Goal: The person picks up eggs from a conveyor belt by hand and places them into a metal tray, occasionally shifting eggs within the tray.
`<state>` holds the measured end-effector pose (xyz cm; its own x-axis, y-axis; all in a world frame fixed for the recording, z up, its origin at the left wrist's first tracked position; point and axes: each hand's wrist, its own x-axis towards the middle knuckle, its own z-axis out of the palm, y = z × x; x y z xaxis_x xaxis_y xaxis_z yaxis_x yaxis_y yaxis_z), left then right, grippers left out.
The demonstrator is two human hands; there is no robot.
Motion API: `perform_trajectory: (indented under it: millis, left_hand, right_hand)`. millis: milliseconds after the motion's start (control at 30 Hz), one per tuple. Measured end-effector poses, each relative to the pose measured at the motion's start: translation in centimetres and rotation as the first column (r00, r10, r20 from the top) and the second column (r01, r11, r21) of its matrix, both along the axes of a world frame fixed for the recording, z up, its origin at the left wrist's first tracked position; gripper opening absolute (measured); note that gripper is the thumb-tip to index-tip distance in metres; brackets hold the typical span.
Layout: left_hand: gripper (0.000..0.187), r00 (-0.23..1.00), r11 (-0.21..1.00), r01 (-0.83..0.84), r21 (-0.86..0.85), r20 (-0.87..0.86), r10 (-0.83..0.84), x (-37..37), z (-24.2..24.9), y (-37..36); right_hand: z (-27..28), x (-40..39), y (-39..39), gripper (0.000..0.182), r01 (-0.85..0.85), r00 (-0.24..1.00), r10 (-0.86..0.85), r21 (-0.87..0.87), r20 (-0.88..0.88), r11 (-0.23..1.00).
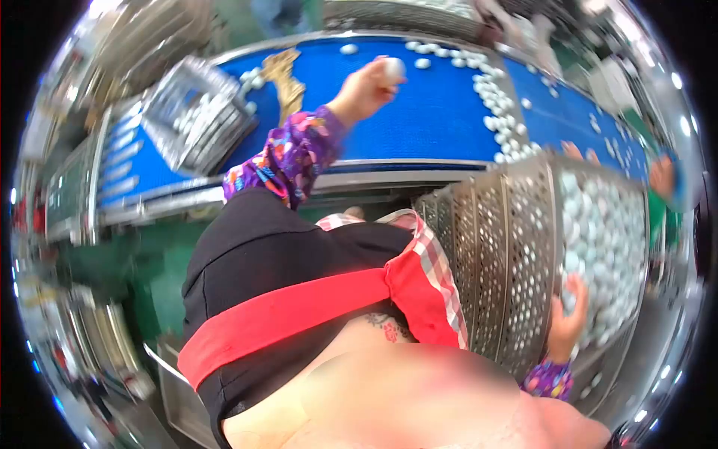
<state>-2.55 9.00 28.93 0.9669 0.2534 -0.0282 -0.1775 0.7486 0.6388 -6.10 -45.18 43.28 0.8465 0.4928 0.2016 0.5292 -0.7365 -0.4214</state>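
My left hand [365, 91], in a purple patterned sleeve, reaches over the blue conveyor belt [419, 127] with its fingers closed round a white egg [393, 70]. Low on the right, my right hand [568, 318] is at the near edge of a perforated metal crate [527, 247] full of pale eggs [604, 239]. Its thumb and fingers curl round a pale egg [568, 301], partly hidden by them. More white eggs [502, 123] lie in a curved band across the belt.
A grey plastic crate [176, 142] with eggs inside stands tilted on the belt's left part, beside a tan crumpled strip [284, 81]. A co-worker's hand [662, 176] and green sleeve show at the far right. Other fingertips [582, 153] appear behind the metal crate.
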Motion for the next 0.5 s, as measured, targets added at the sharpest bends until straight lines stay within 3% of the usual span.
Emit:
perform_trajectory:
  millis: [33,100,167,200,267,300,333,367,400,500]
  left_hand:
    - [0.033,0.972,0.976,-0.214,0.049,-0.088,0.218,-3.3,-3.3,4.3]
    - [0.029,0.78,0.798,-0.568,0.202,-0.178,0.6,-9.3,-10.0,11.5]
    - [0.027,0.607,0.609,-0.7,0.373,-0.138,0.782,-14.9,-13.7,15.9]
    - [0.026,0.462,0.483,-0.721,0.498,-0.174,0.87,-17.2,-14.9,18.1]
    - [0.033,0.162,0.224,-0.71,0.668,-0.154,0.975,-21.2,-17.9,21.9]
    - [0.043,-0.052,-0.068,-0.433,0.899,0.051,0.997,-23.1,-18.3,23.4]
    - [0.052,-0.155,-0.141,-0.224,0.964,0.108,0.982,-25.0,-18.7,24.8]
    - [0.053,-0.31,-0.138,-0.124,0.983,0.094,0.946,-26.3,-20.4,27.0]
    - [0.053,-0.345,-0.188,-0.091,0.978,0.146,0.927,-27.5,-20.1,27.9]
    - [0.052,-0.456,0.063,0.043,0.997,-0.036,0.889,-29.6,-19.8,30.6]
  right_hand:
    - [0.2,0.0,1.1,0.052,-0.008,0.999,0.007,-0.033,-0.039,0.999]
    - [0.3,0.5,3.5,0.052,-0.085,0.996,0.083,-0.085,-0.026,0.993]
    - [-0.3,1.8,5.2,0.052,-0.136,0.991,0.136,-0.12,-0.011,0.983]
    - [-0.4,2.5,6.2,0.053,-0.147,0.989,0.148,-0.137,-0.002,0.98]
    - [-0.3,3.2,8.5,0.057,-0.116,0.993,0.119,-0.17,0.009,0.979]
    - [-0.3,3.3,9.6,0.057,-0.137,0.99,0.139,-0.18,0.003,0.974]
    - [-0.4,3.4,10.4,0.058,-0.048,0.999,0.046,-0.166,-0.017,0.985]
    - [-0.7,3.6,10.9,0.058,0.046,0.998,-0.052,-0.151,-0.037,0.987]
    - [-1.0,3.9,10.7,0.058,0.073,0.997,-0.075,-0.19,-0.003,0.979]
    - [-1.6,4.1,10.2,0.058,0.114,0.993,-0.114,-0.158,0.005,0.981]
